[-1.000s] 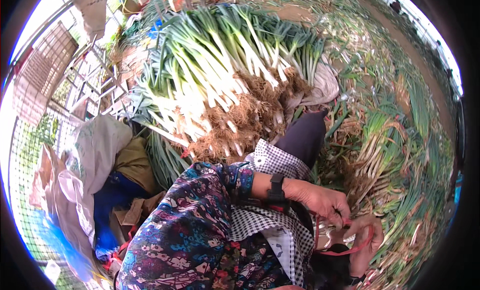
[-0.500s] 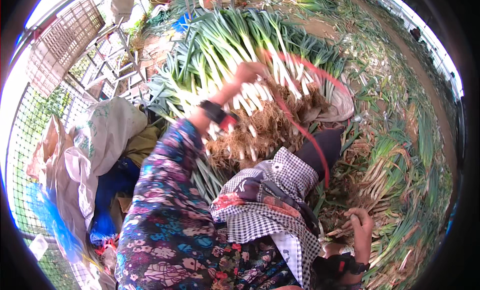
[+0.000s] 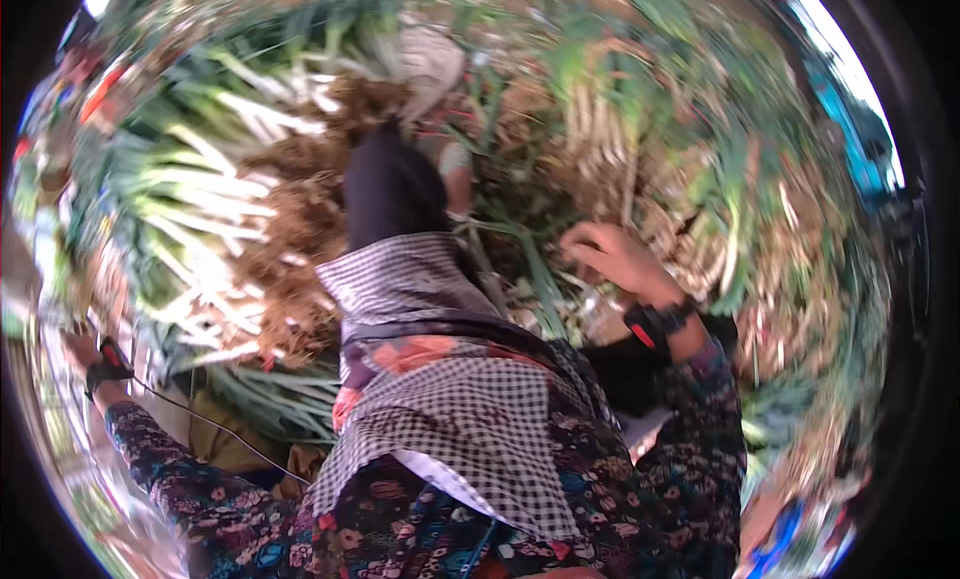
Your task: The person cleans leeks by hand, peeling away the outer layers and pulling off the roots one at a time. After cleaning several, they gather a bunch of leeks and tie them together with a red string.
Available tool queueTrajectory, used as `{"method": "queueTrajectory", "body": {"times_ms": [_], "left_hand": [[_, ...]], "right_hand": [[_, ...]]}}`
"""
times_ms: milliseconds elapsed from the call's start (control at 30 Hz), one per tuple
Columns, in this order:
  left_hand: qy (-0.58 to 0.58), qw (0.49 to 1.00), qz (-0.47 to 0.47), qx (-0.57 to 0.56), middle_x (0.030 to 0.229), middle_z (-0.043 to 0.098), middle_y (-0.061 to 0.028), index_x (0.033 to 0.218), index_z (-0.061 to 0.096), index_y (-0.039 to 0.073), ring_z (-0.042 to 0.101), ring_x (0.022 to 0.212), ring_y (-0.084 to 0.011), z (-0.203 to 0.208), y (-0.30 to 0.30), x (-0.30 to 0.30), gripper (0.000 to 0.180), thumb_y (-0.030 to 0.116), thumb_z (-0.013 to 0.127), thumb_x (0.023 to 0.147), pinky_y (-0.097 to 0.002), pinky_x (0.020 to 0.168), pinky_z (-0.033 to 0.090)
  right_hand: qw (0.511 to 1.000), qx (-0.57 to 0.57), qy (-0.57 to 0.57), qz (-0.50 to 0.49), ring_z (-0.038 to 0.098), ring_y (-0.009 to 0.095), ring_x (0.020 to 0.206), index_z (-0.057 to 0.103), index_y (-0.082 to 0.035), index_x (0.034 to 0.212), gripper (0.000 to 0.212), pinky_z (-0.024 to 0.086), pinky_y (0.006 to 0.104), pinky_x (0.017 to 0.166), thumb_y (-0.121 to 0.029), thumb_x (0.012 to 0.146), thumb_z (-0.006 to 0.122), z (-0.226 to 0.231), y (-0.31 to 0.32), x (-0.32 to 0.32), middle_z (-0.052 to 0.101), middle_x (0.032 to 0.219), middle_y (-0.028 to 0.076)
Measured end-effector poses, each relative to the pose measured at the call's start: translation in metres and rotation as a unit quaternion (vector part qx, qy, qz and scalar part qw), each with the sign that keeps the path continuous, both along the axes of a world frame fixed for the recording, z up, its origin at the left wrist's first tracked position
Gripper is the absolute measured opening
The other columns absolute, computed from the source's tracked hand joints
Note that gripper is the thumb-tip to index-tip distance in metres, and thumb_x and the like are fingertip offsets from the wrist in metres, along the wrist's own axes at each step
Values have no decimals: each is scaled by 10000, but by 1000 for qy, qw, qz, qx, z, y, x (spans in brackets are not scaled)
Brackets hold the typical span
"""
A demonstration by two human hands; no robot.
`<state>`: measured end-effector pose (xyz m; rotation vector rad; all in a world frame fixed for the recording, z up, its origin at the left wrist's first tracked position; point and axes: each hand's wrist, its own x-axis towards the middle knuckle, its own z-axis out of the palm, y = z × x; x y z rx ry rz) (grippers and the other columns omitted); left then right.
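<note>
A big spread of leeks (image 3: pixel 205 184), white stalks with brown roots turned toward me, lies on my left. My left hand (image 3: pixel 82 351) is stretched out at the far left edge, past the leeks, its fingers smeared by motion. To the right of my knee, my right hand (image 3: pixel 618 262) hovers over the littered ground with loosely bent fingers, thumb apart, and nothing visible in it. Ahead of that hand lies a smaller bunch of thin leeks (image 3: pixel 600 114) with roots toward me. The red strap cannot be clearly made out now.
My dark-clad knee (image 3: pixel 393 184) and checked apron (image 3: pixel 460 409) fill the middle. A pale sack (image 3: pixel 432 67) sits beyond the knee. Loose leaves and stalks (image 3: pixel 735 219) cover the ground at right. A thin dark cable (image 3: pixel 225 426) runs from my left wrist.
The view has swung right, so the leeks now appear at left. My left hand has gone from above the leeks, by the red strap, to the far left. My right hand reaches forward.
</note>
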<state>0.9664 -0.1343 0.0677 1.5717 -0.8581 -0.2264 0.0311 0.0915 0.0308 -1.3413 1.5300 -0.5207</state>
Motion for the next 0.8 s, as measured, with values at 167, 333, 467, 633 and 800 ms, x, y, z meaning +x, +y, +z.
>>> {"method": "queueTrajectory", "body": {"times_ms": [167,333,467,633,800], "left_hand": [[124,877,-463,-40,1447,349,-183,1403,309,-23,369,1316,-312,-21,-152,-414,506,78,416,918,-395,1109,282],[300,742,-599,23,1215,580,-164,1245,495,-48,618,1027,-282,-11,-83,-753,369,140,493,928,-377,930,500],[328,658,-667,119,1180,596,-165,1202,519,-36,599,1076,-266,-26,-31,-849,324,135,524,926,-382,950,474],[342,623,-666,228,1077,649,-125,1128,569,-18,631,1009,-238,-84,-28,-899,258,136,529,925,-369,928,484],[319,590,-665,328,1018,669,-108,1087,601,-18,658,884,-195,-95,-6,-921,236,133,552,913,-304,783,529]], "right_hand": [[998,68,7,-10,615,123,710,570,14,1066,254,501,274,637,-195,934,516,-20,17,-12,628,909,69],[999,-50,11,-16,630,169,681,596,33,1018,274,491,297,569,-211,906,539,-96,19,-25,636,827,116],[974,38,-94,-205,629,184,711,593,39,1022,273,502,310,604,-191,887,537,-111,5,-52,640,810,129],[934,-175,165,-266,637,199,747,583,46,1026,289,516,322,648,-213,902,545,-147,-31,-122,644,840,136],[869,-185,217,-404,608,400,858,578,16,1014,225,472,449,761,-150,864,556,-163,-90,-178,625,904,253]]}}
